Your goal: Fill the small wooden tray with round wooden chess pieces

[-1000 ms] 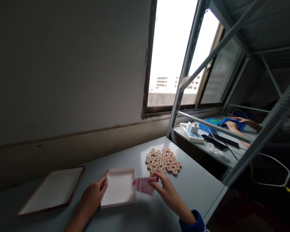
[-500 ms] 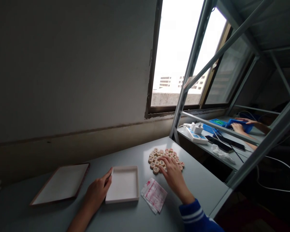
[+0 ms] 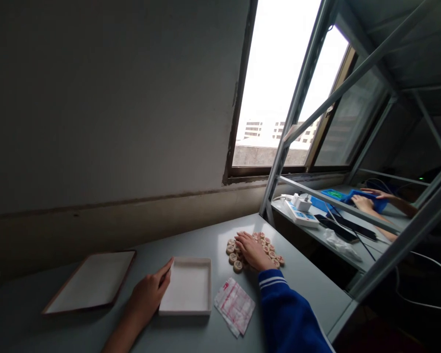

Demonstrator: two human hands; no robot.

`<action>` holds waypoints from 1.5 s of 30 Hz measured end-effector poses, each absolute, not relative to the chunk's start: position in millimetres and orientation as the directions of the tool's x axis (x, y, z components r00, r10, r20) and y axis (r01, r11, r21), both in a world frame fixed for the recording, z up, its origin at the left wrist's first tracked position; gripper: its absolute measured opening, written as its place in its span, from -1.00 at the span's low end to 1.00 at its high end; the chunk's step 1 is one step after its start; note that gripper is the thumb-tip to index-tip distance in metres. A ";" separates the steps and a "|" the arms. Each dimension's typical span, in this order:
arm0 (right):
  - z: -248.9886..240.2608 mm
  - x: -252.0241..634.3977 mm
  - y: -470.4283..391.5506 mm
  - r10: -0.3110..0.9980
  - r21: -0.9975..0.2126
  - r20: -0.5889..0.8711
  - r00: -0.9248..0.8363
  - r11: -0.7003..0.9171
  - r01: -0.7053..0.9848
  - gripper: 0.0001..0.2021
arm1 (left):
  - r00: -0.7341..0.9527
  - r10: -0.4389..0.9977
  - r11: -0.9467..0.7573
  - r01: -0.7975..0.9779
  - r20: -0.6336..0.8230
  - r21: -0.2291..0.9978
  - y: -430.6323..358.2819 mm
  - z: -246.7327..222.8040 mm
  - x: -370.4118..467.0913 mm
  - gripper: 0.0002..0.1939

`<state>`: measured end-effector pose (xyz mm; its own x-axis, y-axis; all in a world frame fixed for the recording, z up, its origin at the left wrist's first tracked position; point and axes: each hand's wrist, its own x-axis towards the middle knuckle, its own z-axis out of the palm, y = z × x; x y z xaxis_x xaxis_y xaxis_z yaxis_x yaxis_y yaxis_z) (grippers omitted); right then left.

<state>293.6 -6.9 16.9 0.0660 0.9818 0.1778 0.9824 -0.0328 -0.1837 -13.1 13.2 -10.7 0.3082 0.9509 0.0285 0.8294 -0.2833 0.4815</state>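
Observation:
My left hand is closed on the left wall of a shallow white box, thumb and fingers along its upper left corner. Nothing lies inside the box. To its right, a cluster of round wooden Chinese chess pieces with dark and red characters lies on the grey table. My right hand, in a blue sleeve, rests over the middle of the cluster with its fingers stretched out, hiding several pieces. A folded plastic bag with pink print lies between the box and my right sleeve.
The box lid lies inside up at the left. A metal frame rises at the table's right. Beyond it are a power strip, dark phones, a clear plastic wrapper and a co-worker's hands on a blue object.
My right hand has moved a little forward and left and now lies flatter over the chess pieces. My left hand stays at the box. The view has shifted slightly.

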 end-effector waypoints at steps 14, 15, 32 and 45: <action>27.1 296.8 -21.0 0.966 -0.227 0.240 0.099 -0.043 0.973 -0.60 | 0.290 0.956 -0.274 0.845 0.036 0.458 11.0 -9.4 -12.3 -0.57; 29.8 293.0 -31.3 0.954 -0.243 0.282 0.102 -0.032 0.969 -0.60 | 0.283 0.959 -0.264 0.852 0.027 0.452 10.8 -8.5 -11.8 -0.57; 4.7 225.7 -106.3 0.988 -0.553 0.096 0.124 -0.050 0.832 -0.52 | 0.138 0.958 -0.241 0.863 0.252 0.443 -4.1 0.1 -31.1 -0.58; 40.1 265.5 -144.3 0.990 -0.459 0.108 0.091 -0.031 0.888 -0.85 | 0.119 0.818 -0.423 0.788 0.563 0.448 -61.7 13.1 -37.0 -0.56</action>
<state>265.5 -144.3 40.1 0.0909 0.9900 0.1078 0.8877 -0.0315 -0.4593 -37.0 -61.7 13.1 0.1186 0.8180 0.5629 0.7878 -0.4226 0.4481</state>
